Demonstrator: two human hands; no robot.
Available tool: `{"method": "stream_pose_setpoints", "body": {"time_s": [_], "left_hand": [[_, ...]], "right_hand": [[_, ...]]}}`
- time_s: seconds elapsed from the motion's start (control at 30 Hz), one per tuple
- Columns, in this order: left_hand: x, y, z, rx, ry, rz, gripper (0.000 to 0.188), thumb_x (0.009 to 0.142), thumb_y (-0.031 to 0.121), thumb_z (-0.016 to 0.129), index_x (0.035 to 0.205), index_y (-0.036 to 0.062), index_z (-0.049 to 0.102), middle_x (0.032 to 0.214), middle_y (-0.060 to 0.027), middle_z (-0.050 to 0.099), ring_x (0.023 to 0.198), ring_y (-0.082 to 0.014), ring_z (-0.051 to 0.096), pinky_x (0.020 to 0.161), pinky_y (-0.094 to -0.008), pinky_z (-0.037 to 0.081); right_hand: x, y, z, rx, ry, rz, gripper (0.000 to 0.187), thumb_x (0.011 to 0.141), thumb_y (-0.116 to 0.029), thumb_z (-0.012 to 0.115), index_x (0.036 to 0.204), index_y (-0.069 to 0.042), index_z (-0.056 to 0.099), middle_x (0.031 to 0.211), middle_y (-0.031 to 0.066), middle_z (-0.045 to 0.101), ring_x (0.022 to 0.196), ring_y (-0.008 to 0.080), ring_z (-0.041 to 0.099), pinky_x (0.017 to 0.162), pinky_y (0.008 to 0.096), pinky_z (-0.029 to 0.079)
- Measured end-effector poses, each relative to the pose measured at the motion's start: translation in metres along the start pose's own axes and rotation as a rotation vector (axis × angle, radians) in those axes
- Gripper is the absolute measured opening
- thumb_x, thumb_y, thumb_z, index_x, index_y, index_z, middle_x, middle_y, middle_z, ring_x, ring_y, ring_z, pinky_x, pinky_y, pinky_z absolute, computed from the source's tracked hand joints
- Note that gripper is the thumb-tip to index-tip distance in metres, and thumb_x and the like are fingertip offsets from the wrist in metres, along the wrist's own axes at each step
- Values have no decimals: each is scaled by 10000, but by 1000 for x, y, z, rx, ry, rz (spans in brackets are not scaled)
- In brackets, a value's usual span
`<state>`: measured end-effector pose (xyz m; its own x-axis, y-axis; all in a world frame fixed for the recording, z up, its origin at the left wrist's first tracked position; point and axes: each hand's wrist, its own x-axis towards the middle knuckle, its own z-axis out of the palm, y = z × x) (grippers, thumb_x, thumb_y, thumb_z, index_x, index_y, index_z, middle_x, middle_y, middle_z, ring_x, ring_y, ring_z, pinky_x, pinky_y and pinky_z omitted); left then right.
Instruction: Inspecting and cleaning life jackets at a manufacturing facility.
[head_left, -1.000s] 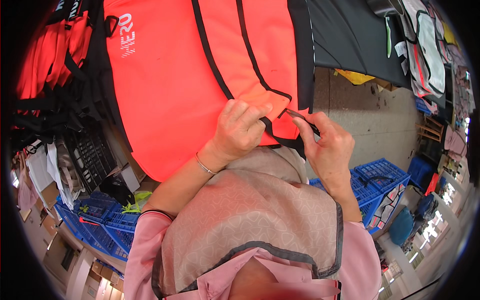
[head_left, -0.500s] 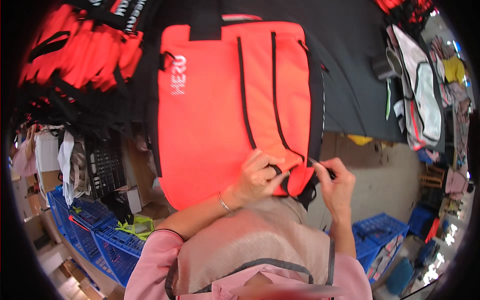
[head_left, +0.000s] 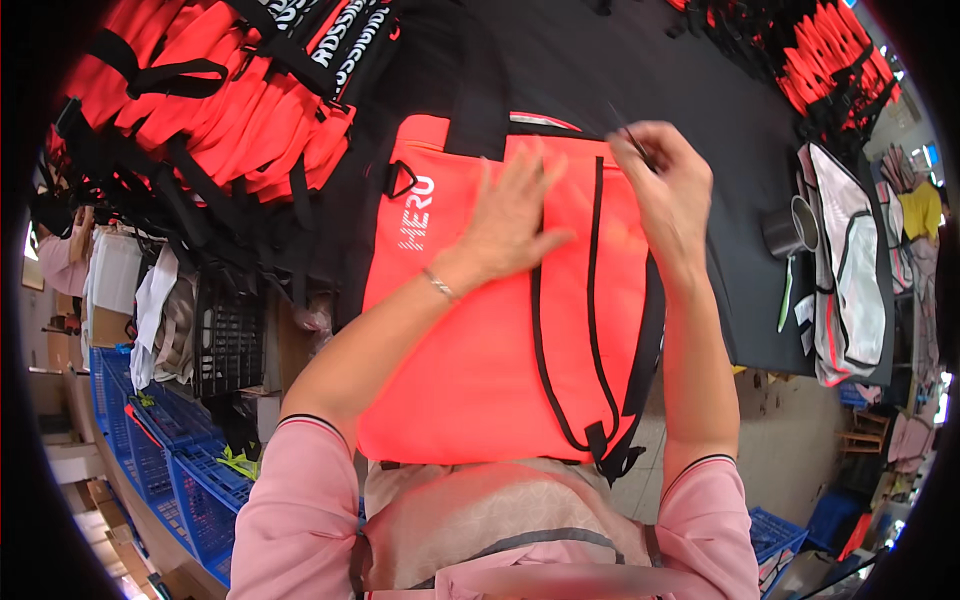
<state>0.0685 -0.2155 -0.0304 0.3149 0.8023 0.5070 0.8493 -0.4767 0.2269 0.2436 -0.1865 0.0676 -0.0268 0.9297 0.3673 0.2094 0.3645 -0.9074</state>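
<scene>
A bright red-orange bag (head_left: 450, 370) with black trim lies in front of me on the black-covered table, its near end against my apron. Two curved black-edged strips run along its right half, meeting near the lower right corner. My left hand (head_left: 510, 222) is spread flat on its upper middle, slightly blurred, with nothing in it. Just past the bag's top right corner, my right hand (head_left: 660, 180) is closed around a small dark pointed tool (head_left: 638, 148) that looks like thread snips. Its thin tip points up and away; the fingers hide most of it.
Piled red and black bags (head_left: 230, 110) fill the far left, and another red stack (head_left: 835, 70) sits far right. At the table's right lie a grey metal cup (head_left: 790, 230) and a white bag (head_left: 845, 270). Blue crates (head_left: 200, 480) stand at lower left.
Both hands have moved from the bag's lower right corner up to its top part. My left hand has let go of the strap end there and flattened out; the right still holds the pointed tool.
</scene>
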Motion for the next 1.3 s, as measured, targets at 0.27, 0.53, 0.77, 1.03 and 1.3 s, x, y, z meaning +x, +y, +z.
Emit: {"method": "stream_pose_setpoints", "body": {"time_s": [0.27,0.53,0.77,1.03,1.3], "left_hand": [[-23,34,-3,-530,-418,-58,706,864,370,679,1438,67,403,1479,-223,378,1281,-404,455,997,-454,447],[-22,-67,-31,140,-73,134,353,843,247,697,1153,84,650,1203,-130,630,1183,-275,553,1106,-505,336],[-23,-65,-21,-120,-49,82,134,810,178,737,833,73,657,749,-52,592,832,-238,594,1085,-488,365],[-6,-76,-4,-123,94,-77,151,840,158,718,879,26,657,770,-72,622,757,-272,641,940,-444,477],[61,-83,-37,-35,-397,-495,430,743,187,800,1098,13,630,1030,-110,694,936,-274,681,842,-374,521]], "right_hand": [[66,91,100,-225,0,18,234,795,-227,738,869,-12,686,730,136,675,689,275,661,696,345,511],[48,144,87,131,168,293,209,859,-191,731,805,-5,650,650,-23,583,563,38,465,530,228,382],[48,133,78,216,49,400,228,848,-211,733,823,5,666,678,-2,611,653,62,552,632,239,450],[41,123,77,-1,-32,132,315,822,-195,773,1005,26,642,748,11,644,679,59,581,656,209,476],[36,117,71,236,50,264,184,862,-122,735,928,35,667,748,-6,645,671,26,550,615,183,436]]}}
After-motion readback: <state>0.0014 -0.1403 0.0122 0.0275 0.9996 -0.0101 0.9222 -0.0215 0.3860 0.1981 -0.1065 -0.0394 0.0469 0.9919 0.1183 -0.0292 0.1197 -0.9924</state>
